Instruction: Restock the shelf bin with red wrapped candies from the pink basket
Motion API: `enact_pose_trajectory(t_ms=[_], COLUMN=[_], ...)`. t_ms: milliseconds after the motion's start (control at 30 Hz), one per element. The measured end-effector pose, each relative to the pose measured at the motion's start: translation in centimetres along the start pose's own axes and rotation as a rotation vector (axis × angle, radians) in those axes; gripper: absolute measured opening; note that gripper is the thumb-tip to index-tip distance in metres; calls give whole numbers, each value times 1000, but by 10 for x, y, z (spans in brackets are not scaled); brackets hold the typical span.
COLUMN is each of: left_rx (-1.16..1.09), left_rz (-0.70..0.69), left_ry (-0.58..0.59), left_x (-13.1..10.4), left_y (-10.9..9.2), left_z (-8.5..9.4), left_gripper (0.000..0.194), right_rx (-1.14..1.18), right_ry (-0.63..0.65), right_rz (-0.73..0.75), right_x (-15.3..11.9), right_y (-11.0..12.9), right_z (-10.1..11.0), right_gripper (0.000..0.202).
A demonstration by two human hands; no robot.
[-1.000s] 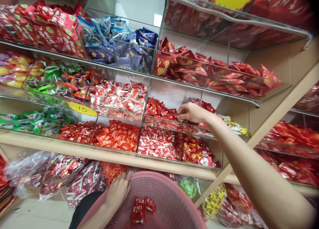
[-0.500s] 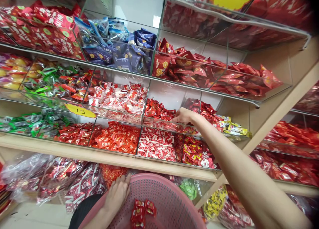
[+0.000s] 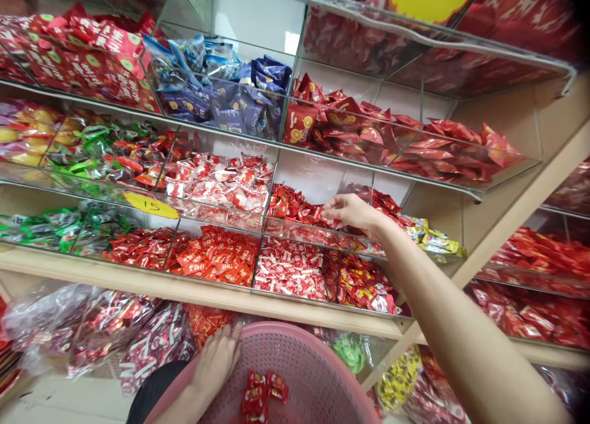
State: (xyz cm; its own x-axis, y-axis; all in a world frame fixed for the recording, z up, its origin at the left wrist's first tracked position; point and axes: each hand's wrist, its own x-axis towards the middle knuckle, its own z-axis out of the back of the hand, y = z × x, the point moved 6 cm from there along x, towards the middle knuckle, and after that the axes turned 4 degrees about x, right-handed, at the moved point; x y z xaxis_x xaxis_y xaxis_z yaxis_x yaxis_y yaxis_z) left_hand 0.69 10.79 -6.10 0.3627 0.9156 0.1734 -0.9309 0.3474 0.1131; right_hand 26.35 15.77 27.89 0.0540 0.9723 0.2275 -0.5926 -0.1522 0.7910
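Note:
My right hand (image 3: 348, 212) is over a compartment of red-wrapped candies (image 3: 292, 204) on the middle shelf. Its fingers are bent and pinched, with a bit of red wrapper at the fingertips. Low in the view, my left hand (image 3: 216, 359) grips the left rim of a pink plastic basket (image 3: 318, 362) with small holes, fingers pressed together along the edge. Several red candy packets (image 3: 260, 393) lie together at the basket's bottom. Where my left thumb is cannot be seen.
Clear panels (image 3: 221, 218) front and divide the shelf compartments of wrapped candy. A yellow tag (image 3: 151, 205) reads 15. Blue packets (image 3: 230, 98) sit above. Below the wooden shelf edge (image 3: 193, 295) stand bagged candies (image 3: 154, 344). A slanted wooden post (image 3: 498, 236) is at right.
My right hand has lifted slightly off the candies, its fingers now more visible above the compartment. My left hand and the basket stay where they were.

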Motion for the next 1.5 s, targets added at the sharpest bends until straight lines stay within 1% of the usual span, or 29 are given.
enact_pose_trajectory(t_ms=[67, 133, 200, 267, 333, 367, 433, 467, 533, 600, 667, 833, 900, 967, 1067, 1100, 1200, 1300, 1367, 1500], left_rx=[-1, 0, 3, 1, -9, -16, -31, -36, -41, -37, -34, -30, -28, -27, -31, -32, -39, -44, -46, -47], left_rz=[-1, -9, -8, 0, 2, -1, -12, -15, -20, -20, -17, -20, -23, -25, -22, -21, -21, -18, -19, -15], left_ry=[7, 20, 39, 55, 54, 49, 41, 41, 54, 68, 78, 97, 97, 92, 78, 73, 55, 42, 38, 41], left_x=[0, 0, -1, -1, -1, 0, 0, 0, 0, 0, 0, 0, 0, 0, -1, -1, -2, -2, -2, -2], left_y=[-1, -2, -3, -3, -3, -4, -4, -4, -5, -6, -7, -9, -9, -10, -10, -10, -10, -9, -9, -10], left_z=[3, 6, 9, 11, 14, 15, 17, 17, 17, 18, 19, 21, 21, 22, 22, 22, 22, 22, 23, 24], left_gripper=[42, 42, 43, 43, 43, 43, 43, 42, 42, 42, 42, 42, 43, 43, 42, 42, 41, 41, 41, 41], right_rx=[163, 343, 511, 638, 741, 789, 878, 919, 943, 905, 847, 750, 682, 580, 350, 257, -18, -261, -375, -509], right_ry=[-56, -82, -20, 115, 248, 316, 387, 405, 468, 504, 510, 494, 492, 497, 494, 486, 479, 552, 614, 710], right_rz=[77, 172, 219, 171, 42, -60, -224, -292, -446, -554, -604, -640, -637, -608, -498, -449, -305, -177, -114, -44], right_x=[-14, -35, -60, -84, -106, -116, -132, -139, -153, -165, -172, -178, -179, -180, -181, -182, -185, -192, -197, -206], right_y=[12, 23, 27, 15, -15, -35, -79, -99, -135, -160, -174, -192, -199, -205, -210, -210, -205, -199, -198, -197], right_z=[5, 4, -10, -40, -80, -103, -145, -163, -192, -209, -216, -225, -231, -236, -238, -237, -232, -233, -237, -248], right_gripper=[17, 23, 31, 34, 29, 27, 28, 29, 31, 34, 37, 40, 36, 26, 7, 6, 17, 20, 19, 23])
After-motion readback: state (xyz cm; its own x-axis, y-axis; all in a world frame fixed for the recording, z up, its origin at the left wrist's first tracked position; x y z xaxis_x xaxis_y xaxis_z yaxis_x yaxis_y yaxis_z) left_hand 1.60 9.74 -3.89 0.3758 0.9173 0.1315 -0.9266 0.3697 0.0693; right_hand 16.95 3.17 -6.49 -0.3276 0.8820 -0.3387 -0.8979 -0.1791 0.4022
